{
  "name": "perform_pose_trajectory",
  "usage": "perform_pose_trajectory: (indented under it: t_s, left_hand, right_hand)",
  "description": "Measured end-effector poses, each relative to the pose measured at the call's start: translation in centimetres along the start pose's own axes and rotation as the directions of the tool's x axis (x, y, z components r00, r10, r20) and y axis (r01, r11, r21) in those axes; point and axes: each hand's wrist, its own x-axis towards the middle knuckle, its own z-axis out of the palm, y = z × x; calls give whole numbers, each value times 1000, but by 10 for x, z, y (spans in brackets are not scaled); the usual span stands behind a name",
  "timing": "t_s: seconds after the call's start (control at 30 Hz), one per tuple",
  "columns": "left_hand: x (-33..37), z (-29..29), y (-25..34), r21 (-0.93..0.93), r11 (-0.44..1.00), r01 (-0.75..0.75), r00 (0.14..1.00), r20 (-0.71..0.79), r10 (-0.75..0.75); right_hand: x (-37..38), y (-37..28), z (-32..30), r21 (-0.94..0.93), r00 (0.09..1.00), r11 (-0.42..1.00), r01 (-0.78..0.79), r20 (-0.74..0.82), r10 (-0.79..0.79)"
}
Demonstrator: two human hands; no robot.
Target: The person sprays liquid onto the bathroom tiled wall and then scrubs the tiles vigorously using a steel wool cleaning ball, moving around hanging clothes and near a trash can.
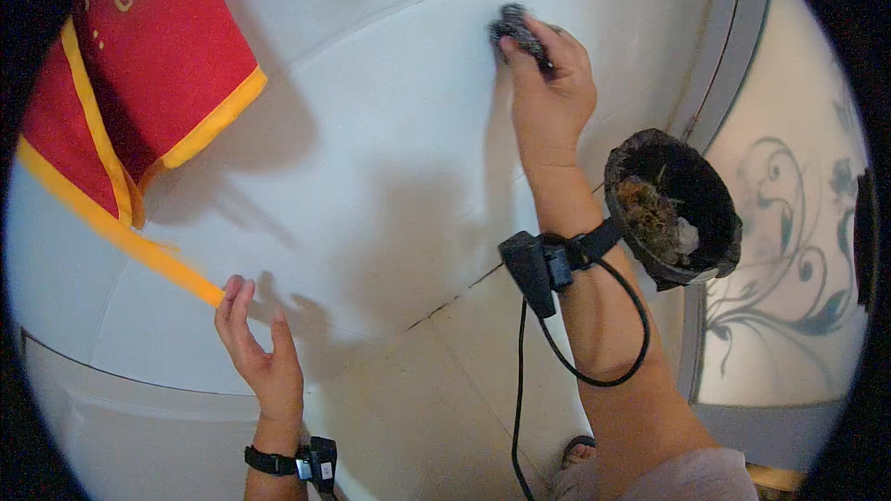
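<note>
My right hand (555, 79) is closed on a dark grey, wiry scouring ball (522, 30) and presses it against the white surface (399, 65). Lower left, my left hand (264, 362) has its thumb spread away from its stretched fingers. Their tips meet the yellow trim (153, 260) of a red cloth (200, 56); whether any of it is pinched between the fingers is hard to see. The cloth hangs folded at the upper left and stands off the white surface, casting a shadow on it.
A bin with a black liner (731, 232), holding brownish scraps, stands beside my right forearm. Behind it are a grey frame (719, 56) and a pale panel with dark scrolls (789, 315). Straps with small devices and a black cable (516, 408) are on my arms. A sandalled foot (578, 452) shows below.
</note>
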Motion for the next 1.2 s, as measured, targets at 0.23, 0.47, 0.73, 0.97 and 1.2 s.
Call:
perform_pose_trajectory:
  t_s: [0.23, 0.47, 0.73, 0.97, 1.2]
  left_hand:
    - [1, -1, 3, -60, 998, -4, 1000, -12, 3]
    - [0, -2, 32, -53, 996, -70, 998, 8, 70]
    - [-6, -17, 27, -24, 998, -58, 997, 48, 59]
    - [-1, -8, 40, -64, 995, -71, 994, 77, 76]
    - [-9, -6, 27, -36, 999, -8, 995, 101, 12]
  right_hand:
    - [-91, -16, -42, -121, 871, 986, 116, 489, -42]
    - [9, -40, -35, -170, 987, 985, 2, 156, 25]
    - [-128, -30, -35, -107, 699, 987, 116, 715, -5]
    - [-83, 16, -78, -225, 844, 969, -105, 495, 207]
    - [-60, 73, -94, -246, 758, 725, -644, -71, 649]
